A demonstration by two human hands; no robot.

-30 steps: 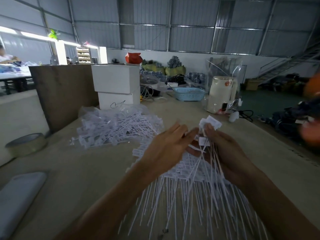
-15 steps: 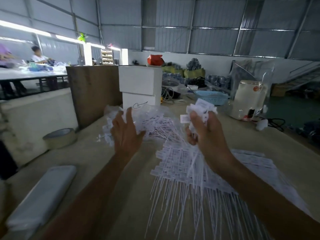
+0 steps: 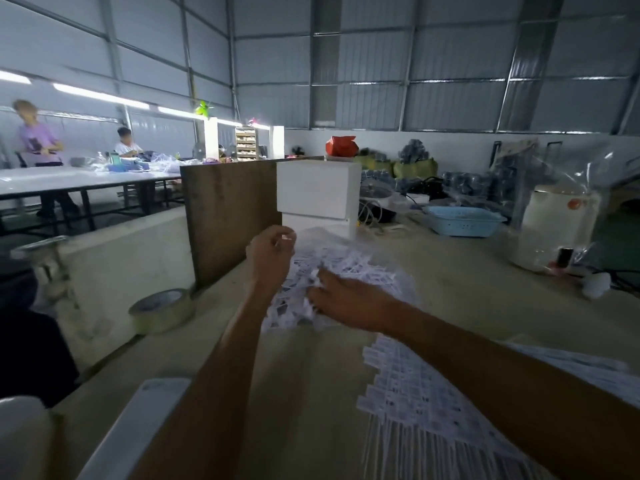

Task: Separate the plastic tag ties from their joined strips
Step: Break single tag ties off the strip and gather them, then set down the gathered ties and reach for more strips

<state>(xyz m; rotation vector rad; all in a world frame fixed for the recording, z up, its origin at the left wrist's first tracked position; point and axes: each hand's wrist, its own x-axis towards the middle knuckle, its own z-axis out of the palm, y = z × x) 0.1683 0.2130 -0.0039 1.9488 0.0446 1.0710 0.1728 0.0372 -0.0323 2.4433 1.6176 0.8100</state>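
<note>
A heap of loose white plastic tag ties [image 3: 349,266] lies on the beige table [image 3: 311,375] in front of the white boxes. My right hand [image 3: 349,301] lies palm down on the near edge of the heap, its fingers curled into a bunch of ties there. My left hand [image 3: 270,254] hovers at the heap's left side with fingers curled, pinching a small white tie piece at its fingertips. A fan of joined tag tie strips [image 3: 415,407] lies close to me under my right forearm, which hides part of it.
Two stacked white boxes [image 3: 315,192] and a brown board [image 3: 228,216] stand behind the heap. A tape roll [image 3: 162,310] lies at the left, and a flat white object [image 3: 138,427] near me. A blue basket [image 3: 460,221] and a white kettle [image 3: 550,223] are at the back right. Two people are at a far table.
My right hand has carried its bunch of ties forward and down onto the far heap. My left hand has gone from open to curled beside the heap. The view has tilted up.
</note>
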